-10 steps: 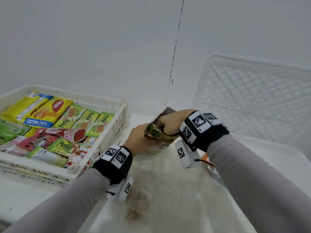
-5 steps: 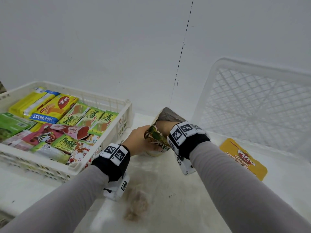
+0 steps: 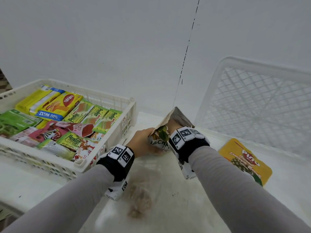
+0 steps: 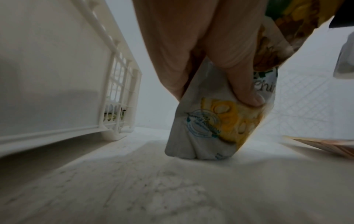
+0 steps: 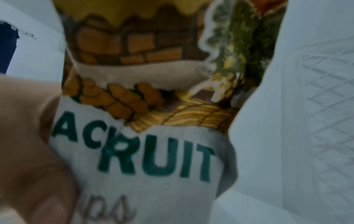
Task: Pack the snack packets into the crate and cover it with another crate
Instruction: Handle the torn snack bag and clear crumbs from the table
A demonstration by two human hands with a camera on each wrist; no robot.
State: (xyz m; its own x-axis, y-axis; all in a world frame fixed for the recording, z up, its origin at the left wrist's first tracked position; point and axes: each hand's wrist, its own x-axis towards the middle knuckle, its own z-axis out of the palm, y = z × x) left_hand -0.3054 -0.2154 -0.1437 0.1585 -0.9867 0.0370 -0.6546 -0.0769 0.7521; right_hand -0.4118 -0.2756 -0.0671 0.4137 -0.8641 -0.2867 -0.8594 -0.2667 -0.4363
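A jackfruit chips packet (image 3: 159, 143) stands upright on the white table between the two crates. My left hand (image 3: 143, 140) grips its lower half, thumb pressed on the front (image 4: 247, 97), while the packet's base (image 4: 199, 148) rests on the table. My right hand (image 3: 171, 126) holds the packet's upper part and is mostly hidden behind its wrist band. The right wrist view is filled by the packet's printed front (image 5: 153, 159). The white crate (image 3: 80, 163) on the left holds several wafer and snack packets. A yellow pineapple biscuit packet (image 3: 245, 162) lies flat at the right.
A second white lattice crate (image 3: 252, 101) leans against the wall at the back right. The filled crate's side wall (image 4: 118, 91) stands just left of my left hand. A brown stain (image 3: 139, 204) marks the table in front of the hands.
My right hand has slid down from the packet's top toward its near side, and the forearm has swung left, uncovering the yellow biscuit packet. The left hand keeps its grip.
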